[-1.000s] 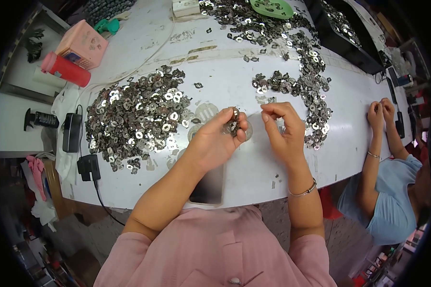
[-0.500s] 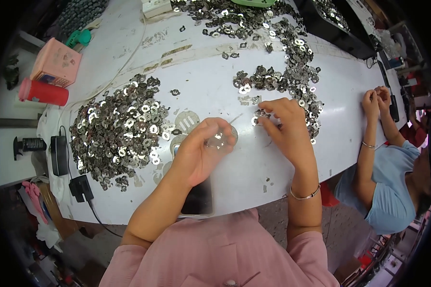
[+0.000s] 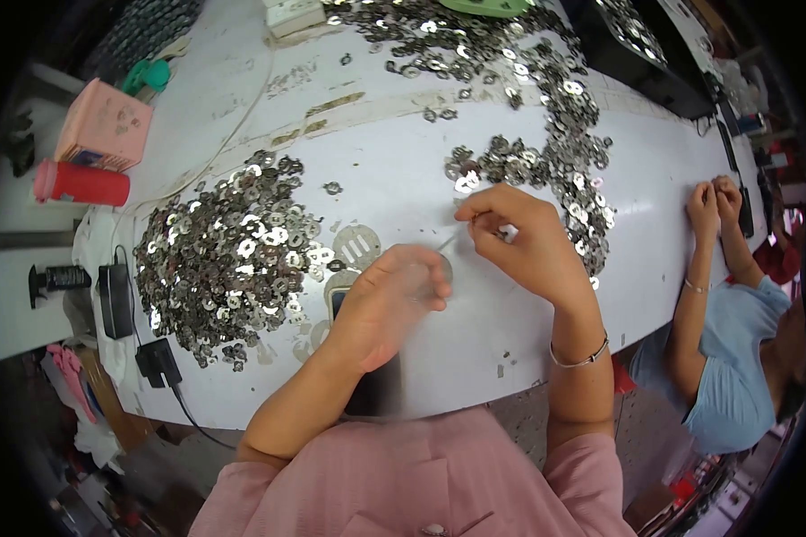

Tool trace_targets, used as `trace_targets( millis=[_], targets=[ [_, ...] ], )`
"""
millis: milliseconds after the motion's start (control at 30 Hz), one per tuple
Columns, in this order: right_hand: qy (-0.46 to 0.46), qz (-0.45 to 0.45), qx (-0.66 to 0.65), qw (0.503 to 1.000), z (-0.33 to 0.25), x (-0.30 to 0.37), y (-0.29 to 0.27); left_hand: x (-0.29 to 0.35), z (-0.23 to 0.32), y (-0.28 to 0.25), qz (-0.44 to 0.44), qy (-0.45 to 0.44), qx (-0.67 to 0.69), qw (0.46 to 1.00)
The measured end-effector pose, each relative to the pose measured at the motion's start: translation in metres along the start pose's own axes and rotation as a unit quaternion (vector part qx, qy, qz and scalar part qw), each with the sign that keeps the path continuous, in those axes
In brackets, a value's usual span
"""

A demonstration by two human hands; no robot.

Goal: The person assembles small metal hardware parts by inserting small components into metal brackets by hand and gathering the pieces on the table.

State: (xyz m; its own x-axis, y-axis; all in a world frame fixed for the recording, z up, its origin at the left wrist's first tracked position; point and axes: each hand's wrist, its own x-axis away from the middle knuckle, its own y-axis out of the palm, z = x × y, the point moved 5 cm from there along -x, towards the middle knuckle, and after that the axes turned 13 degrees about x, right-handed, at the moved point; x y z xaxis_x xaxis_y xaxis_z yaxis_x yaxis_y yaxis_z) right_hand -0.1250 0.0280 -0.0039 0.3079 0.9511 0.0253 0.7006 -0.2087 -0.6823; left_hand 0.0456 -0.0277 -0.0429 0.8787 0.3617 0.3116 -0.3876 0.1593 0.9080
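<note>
My left hand [image 3: 392,304], smeared by motion, is curled around a round greyish piece [image 3: 418,282]. A thin pale rod [image 3: 449,242] slants up from beside it toward my right fingertips. My right hand [image 3: 517,237] is closed in a pinch, and a small shiny metal piece [image 3: 508,233] shows between its fingers. To the left lies a big heap of small ring-shaped metal parts [image 3: 228,259]. Just beyond my right hand is another spread of the same parts [image 3: 510,161]. A phone [image 3: 373,394] lies partly under my left forearm.
On the left stand a pink box [image 3: 106,125], a red cup [image 3: 82,183] and black power adapters [image 3: 158,362] with a cord. A black bin [image 3: 636,54] and a green tray [image 3: 485,6] are at the back. A co-worker's hands [image 3: 716,201] are at the right.
My right hand has come left and its fingers have closed together near the rod's tip. My left hand has shifted slightly nearer to me. The whole view has shifted a little.
</note>
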Motion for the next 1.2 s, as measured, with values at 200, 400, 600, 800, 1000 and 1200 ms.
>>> trace_targets(
  millis=[200,400,600,800,1000,1200],
  targets=[
    [0.034,-0.018,-0.403,0.914,-0.016,0.003,0.014,0.002,0.01,0.018,0.045,0.095,-0.111,0.988],
    [-0.012,-0.036,-0.429,0.902,-0.024,0.005,0.031,0.003,0.016,0.01,0.077,0.168,-0.193,0.963],
    [-0.043,-0.03,-0.379,0.924,-0.017,0.007,0.034,0.003,0.016,0.007,0.077,0.185,-0.225,0.954],
    [-0.003,-0.002,-0.427,0.904,-0.019,0.007,0.034,0.0,0.012,0.005,0.066,0.135,-0.11,0.983],
    [-0.042,0.094,-0.317,0.943,-0.024,0.012,0.028,-0.001,0.012,0.004,0.05,0.113,-0.073,0.99],
    [0.006,0.049,-0.42,0.906,-0.022,0.013,0.03,0.0,0.006,0.012,0.017,0.046,-0.008,0.999]
  ],
)
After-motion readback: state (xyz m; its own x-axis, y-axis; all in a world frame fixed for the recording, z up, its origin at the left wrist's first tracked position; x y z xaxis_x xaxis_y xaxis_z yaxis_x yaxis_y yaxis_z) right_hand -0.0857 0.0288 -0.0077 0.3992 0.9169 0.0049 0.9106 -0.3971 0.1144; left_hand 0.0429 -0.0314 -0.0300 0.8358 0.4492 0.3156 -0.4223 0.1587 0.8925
